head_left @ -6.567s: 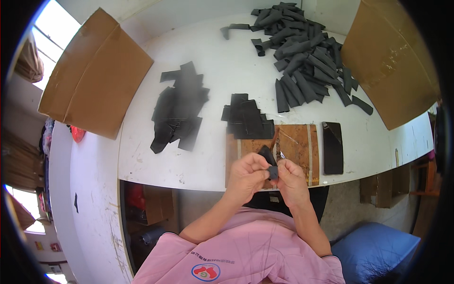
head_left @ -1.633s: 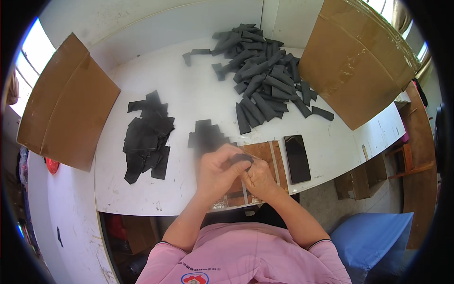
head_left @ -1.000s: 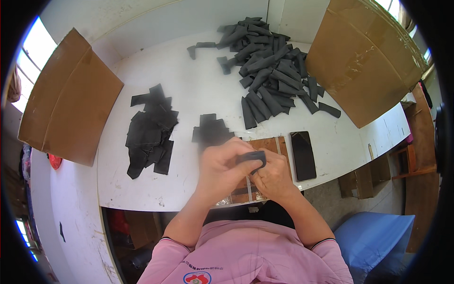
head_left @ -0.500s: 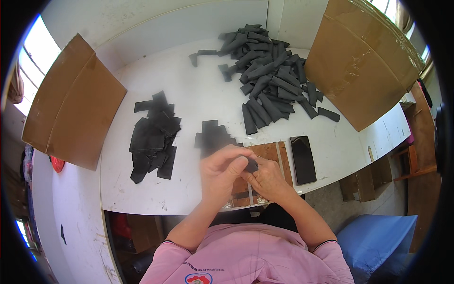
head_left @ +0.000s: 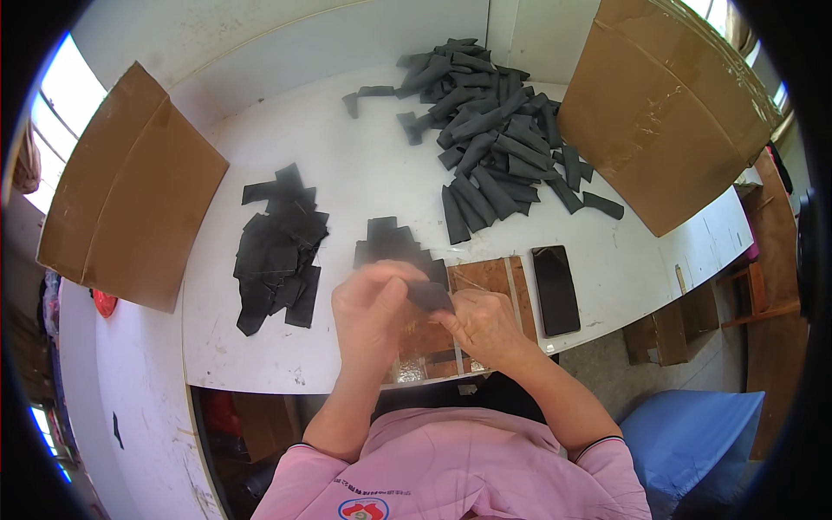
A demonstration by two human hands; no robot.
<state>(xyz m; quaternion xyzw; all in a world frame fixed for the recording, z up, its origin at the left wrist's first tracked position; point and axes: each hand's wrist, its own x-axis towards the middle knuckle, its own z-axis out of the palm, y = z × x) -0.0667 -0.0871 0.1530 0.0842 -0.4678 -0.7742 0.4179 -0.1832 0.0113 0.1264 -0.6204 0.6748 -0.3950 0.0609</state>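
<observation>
Between my hands is a small dark grey fabric piece [head_left: 430,296], held above a brown board with pale strips [head_left: 496,276]. My left hand [head_left: 368,299] pinches its left end between thumb and fingers, slightly smeared by motion. The other end is gripped by my right hand [head_left: 485,325], thumb and fingers closed on it. Just beyond my left hand lies a stepped stack of flat grey fabric pieces [head_left: 386,240], partly covered by that hand. Farther left is a loose heap of flat black fabric pieces [head_left: 282,247].
A big pile of rolled dark grey fabric tubes [head_left: 494,130] spreads over the far right of the white table [head_left: 347,160]. Cardboard boxes stand at the left [head_left: 130,199] and right [head_left: 667,113]. A black phone [head_left: 555,290] lies right of the board. A blue bag [head_left: 689,451] sits below.
My left hand has moved left, away from my right hand. More of the grey fabric piece now shows, stretched out between the two hands.
</observation>
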